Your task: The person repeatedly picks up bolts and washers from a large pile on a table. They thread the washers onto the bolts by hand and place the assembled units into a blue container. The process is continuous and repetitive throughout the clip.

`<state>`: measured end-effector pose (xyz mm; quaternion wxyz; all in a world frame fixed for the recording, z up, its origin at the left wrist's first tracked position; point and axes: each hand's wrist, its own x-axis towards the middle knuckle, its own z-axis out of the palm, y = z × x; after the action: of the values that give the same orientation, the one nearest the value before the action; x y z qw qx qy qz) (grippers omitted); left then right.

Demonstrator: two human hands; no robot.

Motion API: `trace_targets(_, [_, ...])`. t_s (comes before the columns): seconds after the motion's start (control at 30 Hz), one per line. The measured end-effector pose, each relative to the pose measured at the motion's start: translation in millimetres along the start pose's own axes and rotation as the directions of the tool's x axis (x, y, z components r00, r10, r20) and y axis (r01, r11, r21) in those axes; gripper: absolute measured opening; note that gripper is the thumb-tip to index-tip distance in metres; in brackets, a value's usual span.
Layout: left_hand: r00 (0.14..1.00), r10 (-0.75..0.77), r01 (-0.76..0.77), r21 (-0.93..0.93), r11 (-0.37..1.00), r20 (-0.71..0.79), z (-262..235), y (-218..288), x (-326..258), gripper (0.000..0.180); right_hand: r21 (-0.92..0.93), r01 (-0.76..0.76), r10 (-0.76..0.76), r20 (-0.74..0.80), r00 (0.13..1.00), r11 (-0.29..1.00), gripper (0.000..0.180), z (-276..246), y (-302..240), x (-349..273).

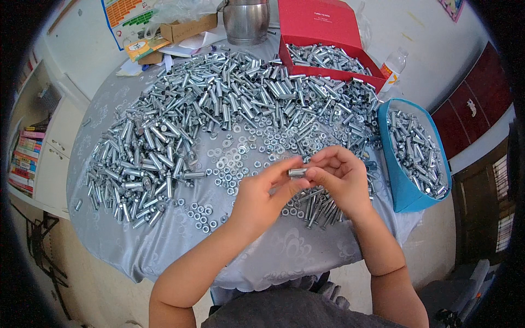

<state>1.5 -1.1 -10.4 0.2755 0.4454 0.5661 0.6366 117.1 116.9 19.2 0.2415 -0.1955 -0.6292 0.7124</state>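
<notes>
My left hand (261,192) and my right hand (340,177) meet above the table's near edge, both pinching one short silver metal sleeve bolt (297,173) between their fingertips. Under the hands lies a small bunch of finished bolts (317,206). Loose washers and nuts (236,158) are scattered on the grey tablecloth (164,235) just beyond my hands. A large heap of silver sleeves and bolts (180,120) covers the far and left part of the round table.
A blue bin (402,186) full of bolts stands at the right edge. A red box (306,22) with more bolts sits at the back, next to a steel pot (246,21). Cardboard and papers (164,38) lie back left; a plastic bottle (395,64) stands back right.
</notes>
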Motion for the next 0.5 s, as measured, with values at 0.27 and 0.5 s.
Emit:
trace_targets(0.27, [0.994,0.105,-0.092,0.392,0.915,-0.012,-6,15,1,0.017,0.060,-0.039,0.033,0.093,0.995,0.997,0.024,0,-5,0])
trace_targets(0.5, [0.998,0.056,-0.045,0.260,0.964,-0.035,-7,16,-2,0.022,-0.533,0.268,-0.213,0.164,0.963,0.803,0.015,-2,3,-6])
